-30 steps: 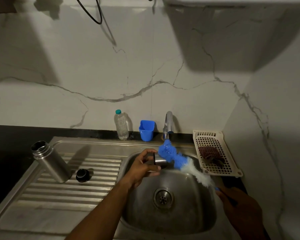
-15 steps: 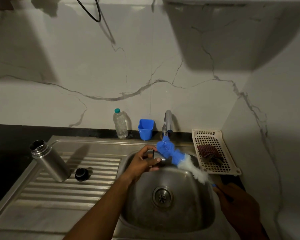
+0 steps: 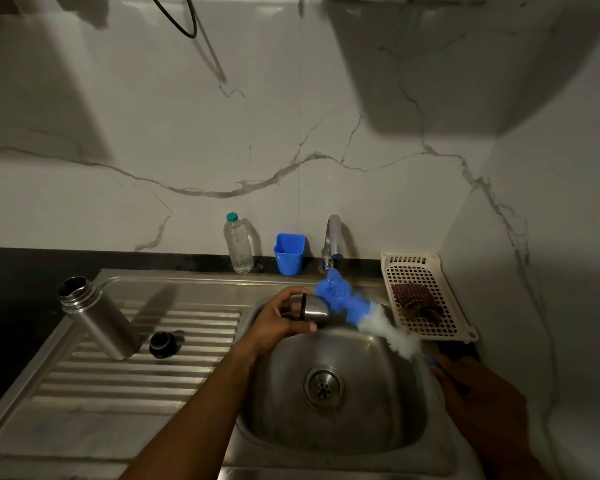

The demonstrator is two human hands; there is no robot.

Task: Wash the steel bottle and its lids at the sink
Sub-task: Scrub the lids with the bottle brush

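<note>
Over the sink point(image 3: 378, 431), the left hand point(image 3: 278, 322) fingers grip a steel lid point(image 3: 314, 308); the right hand point(image 3: 478, 386) fingers clasp the brush point(image 3: 357, 306) touching it.

Dim, murky wide-angle view, heavy shadows across the wall point(image 3: 291, 116), edges bowed, slight softness throughout

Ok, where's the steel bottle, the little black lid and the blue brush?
steel bottle point(image 3: 99, 322): head view, middle of its body.
black lid point(image 3: 163, 344): head view, its top.
blue brush point(image 3: 340, 297): head view, blue bristles.
</note>
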